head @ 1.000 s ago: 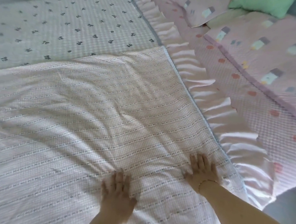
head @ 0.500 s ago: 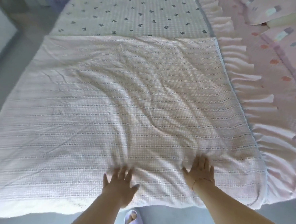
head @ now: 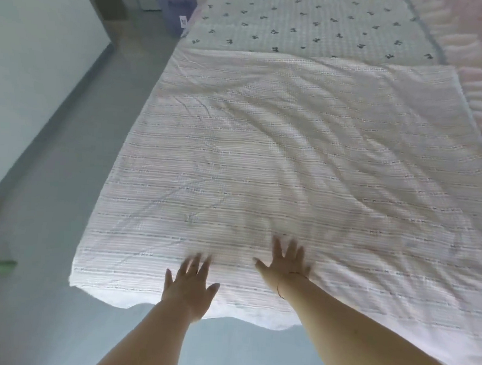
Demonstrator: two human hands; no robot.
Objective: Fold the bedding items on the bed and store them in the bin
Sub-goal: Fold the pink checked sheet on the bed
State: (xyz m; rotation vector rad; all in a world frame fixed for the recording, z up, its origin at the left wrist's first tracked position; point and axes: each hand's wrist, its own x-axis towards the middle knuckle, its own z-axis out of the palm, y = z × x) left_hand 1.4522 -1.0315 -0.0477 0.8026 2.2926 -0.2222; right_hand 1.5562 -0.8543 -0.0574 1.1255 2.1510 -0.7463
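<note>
hands: left hand [head: 189,285], right hand [head: 284,262] flat, fingers spread on blanket [head: 277,162] | bin [head: 175,12], blurred, perhaps, beyond bed corner

Both hands are smeared by motion: the left hand [head: 191,285] has blurred fingertips, and whether it touches the pale striped blanket [head: 292,157] I cannot tell. The right hand [head: 284,262] is only a little sharper. The blanket runs off the right edge, its near right corner cut away. The ruffled pink cover [head: 479,55] is washed-out and cropped. Of the bin [head: 175,12] only the lower part shows, its label too small to read
</note>
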